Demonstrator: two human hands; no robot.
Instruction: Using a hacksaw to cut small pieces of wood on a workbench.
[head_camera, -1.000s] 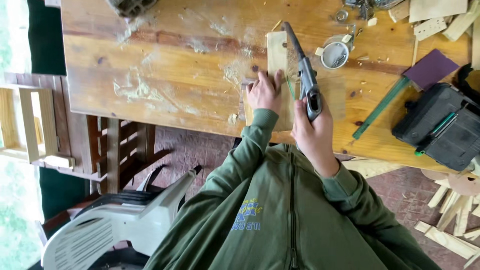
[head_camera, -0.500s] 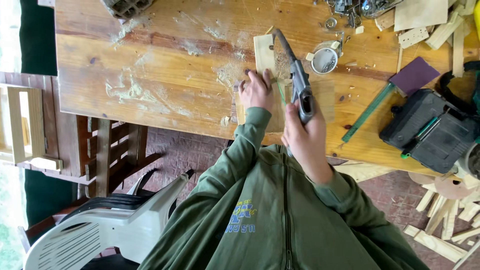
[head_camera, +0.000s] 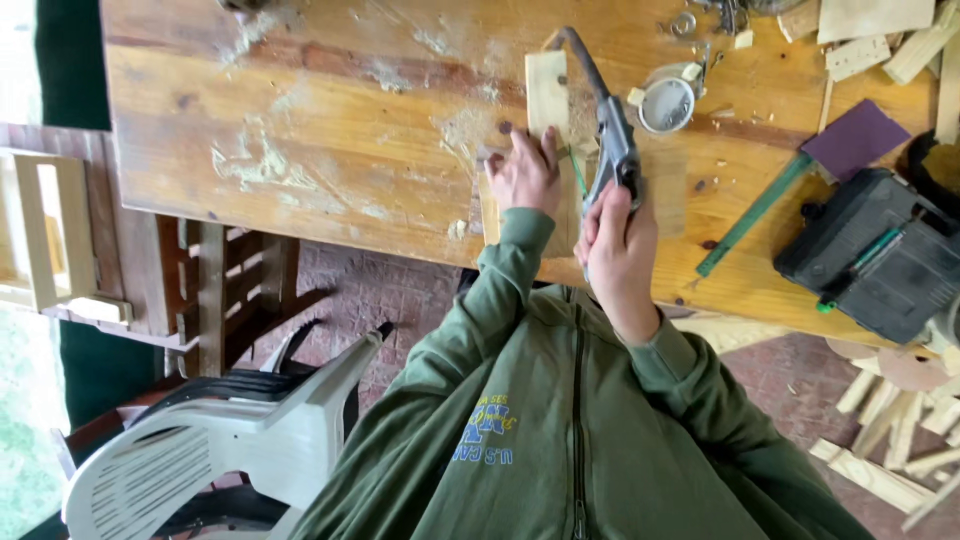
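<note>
My left hand (head_camera: 524, 172) lies flat on a pale wooden board (head_camera: 548, 95) that rests on the wooden workbench (head_camera: 330, 130), pinning it down. My right hand (head_camera: 618, 240) grips the handle of a grey hand saw (head_camera: 606, 130), whose thin blade runs across the board's right edge toward the far side. Both arms wear green sleeves. A green pencil line or cord shows between the hands.
A round tape measure (head_camera: 667, 102) lies just right of the saw. Further right are a purple sanding sheet (head_camera: 856, 138), a green straight tool (head_camera: 755, 212) and a black power tool (head_camera: 880, 255). Wood offcuts (head_camera: 890, 430) litter the floor right; a white plastic chair (head_camera: 230, 440) stands left.
The view has shifted slightly; my hands and the saw stay on the board, with the saw nudged a little along its cut.
</note>
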